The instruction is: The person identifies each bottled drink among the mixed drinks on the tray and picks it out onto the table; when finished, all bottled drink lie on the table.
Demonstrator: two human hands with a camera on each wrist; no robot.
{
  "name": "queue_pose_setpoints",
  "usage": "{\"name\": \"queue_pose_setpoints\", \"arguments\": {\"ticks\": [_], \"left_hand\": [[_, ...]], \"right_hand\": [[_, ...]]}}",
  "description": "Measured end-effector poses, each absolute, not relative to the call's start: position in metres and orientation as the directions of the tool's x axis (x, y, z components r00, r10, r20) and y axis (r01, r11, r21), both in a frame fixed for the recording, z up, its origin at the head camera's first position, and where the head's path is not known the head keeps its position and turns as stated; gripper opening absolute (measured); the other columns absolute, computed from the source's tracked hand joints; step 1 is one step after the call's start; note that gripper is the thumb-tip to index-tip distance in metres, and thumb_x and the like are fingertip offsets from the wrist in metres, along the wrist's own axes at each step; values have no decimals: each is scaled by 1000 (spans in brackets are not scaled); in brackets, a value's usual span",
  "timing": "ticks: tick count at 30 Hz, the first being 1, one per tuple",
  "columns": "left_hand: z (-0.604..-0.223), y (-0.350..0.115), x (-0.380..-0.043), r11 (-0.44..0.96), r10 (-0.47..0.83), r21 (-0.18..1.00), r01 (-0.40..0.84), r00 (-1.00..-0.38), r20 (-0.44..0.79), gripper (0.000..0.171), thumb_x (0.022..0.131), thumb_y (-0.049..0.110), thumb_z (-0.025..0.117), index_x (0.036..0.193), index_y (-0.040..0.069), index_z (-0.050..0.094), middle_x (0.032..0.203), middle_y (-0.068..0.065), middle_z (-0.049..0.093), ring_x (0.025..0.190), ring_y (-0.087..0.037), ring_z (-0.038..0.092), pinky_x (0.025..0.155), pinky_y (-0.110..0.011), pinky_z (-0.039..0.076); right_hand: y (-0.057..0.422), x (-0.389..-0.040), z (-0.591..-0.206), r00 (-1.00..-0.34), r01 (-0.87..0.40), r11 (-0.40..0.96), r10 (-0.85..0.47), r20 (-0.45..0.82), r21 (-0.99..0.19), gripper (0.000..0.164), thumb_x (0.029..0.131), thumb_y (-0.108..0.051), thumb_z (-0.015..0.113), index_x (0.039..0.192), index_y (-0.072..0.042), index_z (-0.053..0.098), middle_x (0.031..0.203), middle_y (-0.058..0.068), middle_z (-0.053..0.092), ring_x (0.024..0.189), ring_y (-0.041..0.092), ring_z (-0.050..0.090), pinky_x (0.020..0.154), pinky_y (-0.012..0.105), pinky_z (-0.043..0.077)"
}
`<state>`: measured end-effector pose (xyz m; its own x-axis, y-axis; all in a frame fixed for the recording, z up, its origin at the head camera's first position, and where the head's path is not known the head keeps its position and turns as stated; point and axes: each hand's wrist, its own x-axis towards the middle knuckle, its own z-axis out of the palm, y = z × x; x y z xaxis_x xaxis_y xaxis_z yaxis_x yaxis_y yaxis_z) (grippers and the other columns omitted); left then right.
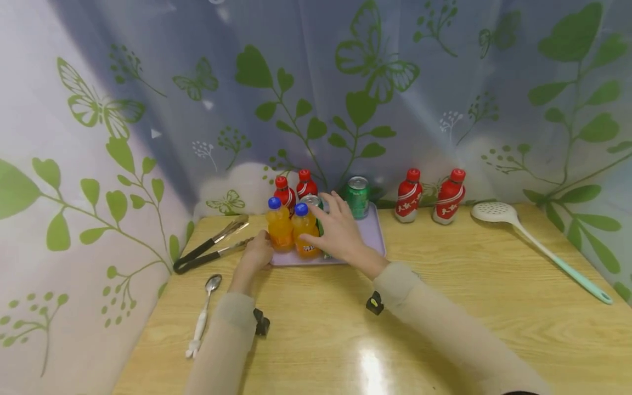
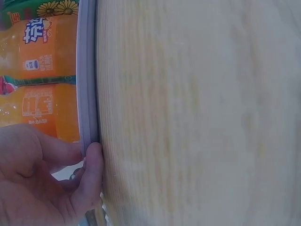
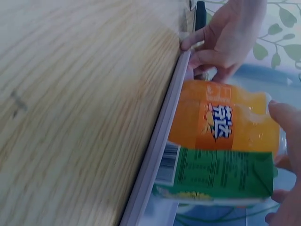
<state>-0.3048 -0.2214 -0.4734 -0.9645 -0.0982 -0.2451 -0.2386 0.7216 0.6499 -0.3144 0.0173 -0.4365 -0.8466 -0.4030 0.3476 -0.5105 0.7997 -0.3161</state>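
Observation:
My left hand pinches the front left corner of a lilac tray, thumb and finger on either side of the rim. Two orange soda bottles with blue caps stand on the tray, one near that corner and another beside it. Right of them is a green drink carton, mostly hidden in the head view by my right hand. That hand reaches over carton and bottle with spread, slightly bent fingers. Its thumb lies by the bottle's shoulder. A can top shows behind the fingers.
Two red bottles and a green can stand at the tray's back. Further right are two more red bottles and a slotted skimmer. Tongs and a spoon lie to the left. A patterned curtain hangs behind.

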Motion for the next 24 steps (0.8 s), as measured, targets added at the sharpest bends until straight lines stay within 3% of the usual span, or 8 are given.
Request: {"name": "queue_pose_setpoints", "arguments": {"ticks": [10,17,24], "left_hand": [[-476,-227,-305,732,-98,643,-227,-968,-230,46,102,5,43,148,-3,43,148,-32,54,118,-44,64,61,-28,64],[-477,-226,-304,712,-103,667,-220,-972,-211,47,98,1,46,145,-2,46,142,-35,56,98,-37,68,57,-26,63],[-477,-222,-304,717,-107,665,-211,-975,-193,45,98,0,47,143,-2,48,136,-34,60,95,-35,67,57,-26,62]], "right_hand": [[2,-316,-441,-835,-506,808,-371,407,-301,76,87,-58,80,148,-16,61,164,18,42,159,44,29,133,63,26],[2,-312,-441,-799,-553,770,-383,463,-318,77,84,-58,83,146,-18,63,154,13,56,155,38,39,131,69,25],[3,-301,-434,-750,-604,726,-377,544,-329,73,84,-55,84,144,-17,65,135,7,74,131,33,60,122,67,41]]}}
